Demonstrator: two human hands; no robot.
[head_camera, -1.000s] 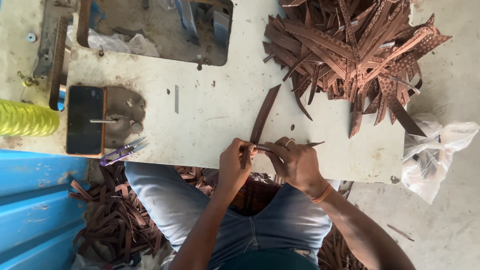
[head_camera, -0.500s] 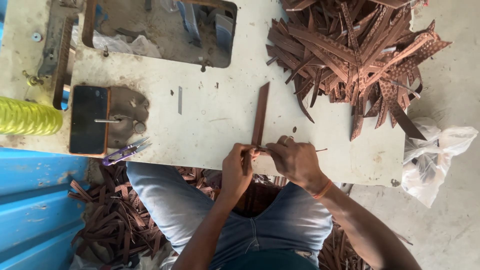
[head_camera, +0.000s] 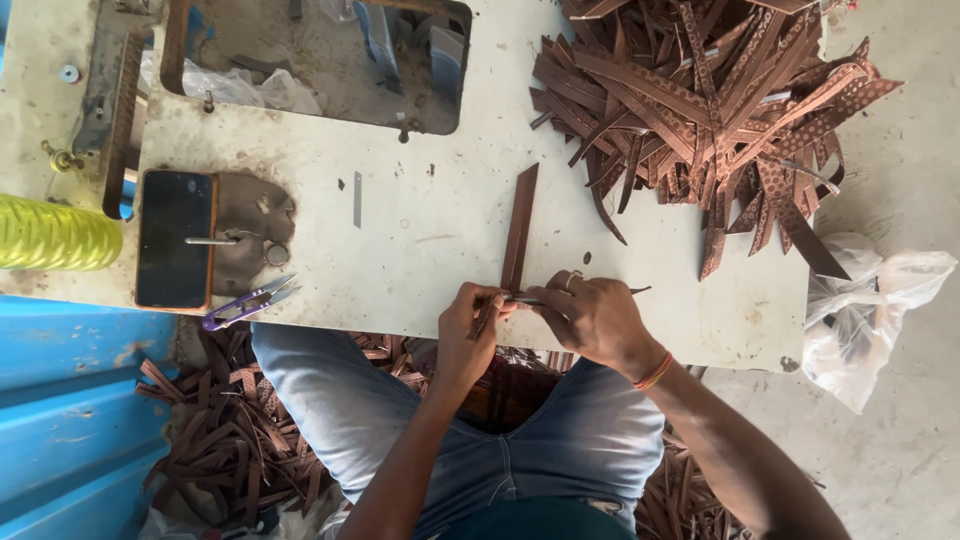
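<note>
1. Well, one big white table (head_camera: 420, 230) fills most of the view, and it has one cut-out hole (head_camera: 320, 60) near its far edge.
2. One blue metal sheet (head_camera: 70, 400) lies low at one side of the table.
3. One big pile of brown strips (head_camera: 720, 110) sits on a far corner of the table. Too many to count.
4. One more heap of brown strips (head_camera: 230, 440) lies on the floor under the table, beside the person's leg.
5. One white plastic bag (head_camera: 870, 300) hangs off the table's end.
6. One yellow spool (head_camera: 55, 235) sits at the other end.
7. One dark phone (head_camera: 175, 240) lies flat on the table, just beside a grey metal plate (head_camera: 255, 225).
8. Two hands work at the near edge. The left hand (head_camera: 470, 330) pinches the low end of one brown strip (head_camera: 520, 225).
9. The right hand (head_camera: 595, 315) is curled and grips a thin tool (head_camera: 525, 300) that touches the same strip. One orange band (head_camera: 655, 372) is on that wrist.
10. That one strip lies flat on the table, pointing away from the person.
11. One small purple snipper (head_camera: 245, 305) lies at the near edge, well apart from the hands.
</note>
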